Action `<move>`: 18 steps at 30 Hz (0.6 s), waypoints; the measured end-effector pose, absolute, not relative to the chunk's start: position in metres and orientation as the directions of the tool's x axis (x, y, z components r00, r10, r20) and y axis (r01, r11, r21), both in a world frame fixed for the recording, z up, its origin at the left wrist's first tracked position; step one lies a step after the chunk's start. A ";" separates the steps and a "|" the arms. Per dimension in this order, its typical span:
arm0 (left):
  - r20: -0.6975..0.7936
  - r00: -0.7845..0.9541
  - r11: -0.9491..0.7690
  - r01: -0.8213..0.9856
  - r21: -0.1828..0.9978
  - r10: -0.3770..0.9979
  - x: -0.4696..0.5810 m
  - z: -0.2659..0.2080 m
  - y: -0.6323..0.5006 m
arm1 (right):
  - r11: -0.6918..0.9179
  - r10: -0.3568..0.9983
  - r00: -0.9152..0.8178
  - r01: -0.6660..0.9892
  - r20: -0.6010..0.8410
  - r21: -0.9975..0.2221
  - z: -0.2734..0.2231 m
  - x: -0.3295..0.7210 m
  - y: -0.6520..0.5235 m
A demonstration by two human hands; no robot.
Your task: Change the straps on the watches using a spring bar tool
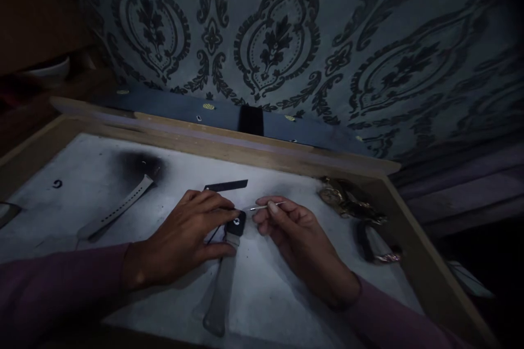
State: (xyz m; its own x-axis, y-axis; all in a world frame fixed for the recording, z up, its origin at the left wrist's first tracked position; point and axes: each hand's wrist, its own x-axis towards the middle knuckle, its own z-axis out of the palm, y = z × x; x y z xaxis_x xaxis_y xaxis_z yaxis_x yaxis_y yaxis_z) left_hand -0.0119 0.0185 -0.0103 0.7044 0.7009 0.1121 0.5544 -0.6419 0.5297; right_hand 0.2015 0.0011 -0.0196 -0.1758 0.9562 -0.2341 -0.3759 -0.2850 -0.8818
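Observation:
My left hand is closed on a smartwatch with a dark square case, thumb and fingers at its left side. One grey strap runs from the case toward me across the white board. Between the thumb and fingers of my right hand is a thin metal tool, like a small screwdriver, its tip pointing left near the case's upper right edge. A dark flat strip lies just beyond my left hand. Left of that hand rests a pale perforated watch strap.
A wooden rim frames the white work surface. Several watches are heaped at its right side, with a bracelet-like band nearer me. A small dark curved piece lies far left. Patterned wallpaper rises behind.

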 end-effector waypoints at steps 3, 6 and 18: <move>0.116 0.701 -0.639 0.552 0.536 0.703 -0.012 -0.010 0.019 | -0.305 0.951 -0.167 -0.345 -0.262 -0.888 -0.018 0.203 0.002; 0.114 0.706 -0.639 0.546 0.541 0.699 -0.012 -0.010 0.019 | -0.301 0.952 -0.144 -0.312 -0.269 -0.901 -0.017 0.204 0.002; 0.129 0.724 -0.670 0.535 0.516 0.678 -0.013 -0.012 0.021 | -0.213 0.973 -0.100 -0.026 -0.209 -0.977 -0.020 0.206 0.001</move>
